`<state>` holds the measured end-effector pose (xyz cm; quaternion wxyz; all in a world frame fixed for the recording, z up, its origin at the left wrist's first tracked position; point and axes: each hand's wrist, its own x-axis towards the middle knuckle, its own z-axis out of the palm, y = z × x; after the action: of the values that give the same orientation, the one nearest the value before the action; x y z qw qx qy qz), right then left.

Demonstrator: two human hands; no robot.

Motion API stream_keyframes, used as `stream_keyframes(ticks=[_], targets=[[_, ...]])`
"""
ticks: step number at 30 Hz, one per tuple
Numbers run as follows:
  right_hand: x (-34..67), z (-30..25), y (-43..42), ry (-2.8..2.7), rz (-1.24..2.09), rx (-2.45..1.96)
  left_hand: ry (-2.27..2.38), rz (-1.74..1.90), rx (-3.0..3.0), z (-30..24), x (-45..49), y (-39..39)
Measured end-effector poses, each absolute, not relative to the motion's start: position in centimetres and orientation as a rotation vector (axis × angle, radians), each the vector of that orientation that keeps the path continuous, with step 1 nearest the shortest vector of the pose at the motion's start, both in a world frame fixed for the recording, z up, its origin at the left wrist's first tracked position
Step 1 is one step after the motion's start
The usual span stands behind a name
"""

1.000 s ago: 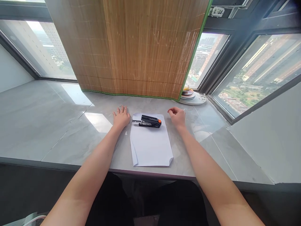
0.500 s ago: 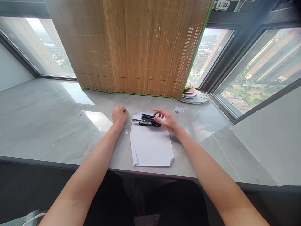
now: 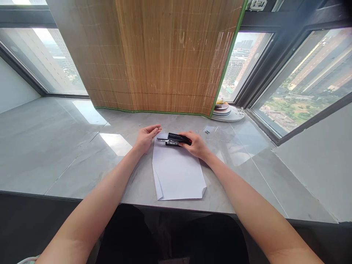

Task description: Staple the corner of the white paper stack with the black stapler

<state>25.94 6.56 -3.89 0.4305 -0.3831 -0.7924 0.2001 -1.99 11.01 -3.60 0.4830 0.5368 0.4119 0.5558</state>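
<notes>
Your right hand [image 3: 195, 145] is wrapped around the rear of the black stapler [image 3: 176, 139], which sits at the paper stack's [image 3: 177, 170] twelve o'clock edge. Your left hand [image 3: 145, 137], fingers loose and holding nothing, waits at the stapler's nine o'clock. You look to be picking it up; next, lift it cleanly and line its mouth up with a corner.

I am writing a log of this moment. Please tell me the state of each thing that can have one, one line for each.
Stapler: held at its rear end by the right hand, over the far end of the paper; open or closed, cannot tell.
Right hand: closed around the stapler.
Left hand: open, holding nothing, beside the stapler's tip.
Paper: flat on the counter, near corners bent.
Bamboo blind: lowered to the counter.
</notes>
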Motion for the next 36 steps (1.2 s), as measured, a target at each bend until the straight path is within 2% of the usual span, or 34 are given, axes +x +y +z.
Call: stream_keyframes(ticks=[11,22,36], targets=[[26.7,-3.8,6.9,-1.937,0.587,-1.060,1.069,1.084,1.876,-2.4,-0.8,8.9],[26.8,-3.8,7.0,-1.947,0.576,-1.051,1.133,0.878,1.889,-2.3,-1.3,9.4],[26.9,-4.0,7.2,-1.938,0.623,-1.039,1.225,0.846,1.934,-1.9,-2.5,9.7]])
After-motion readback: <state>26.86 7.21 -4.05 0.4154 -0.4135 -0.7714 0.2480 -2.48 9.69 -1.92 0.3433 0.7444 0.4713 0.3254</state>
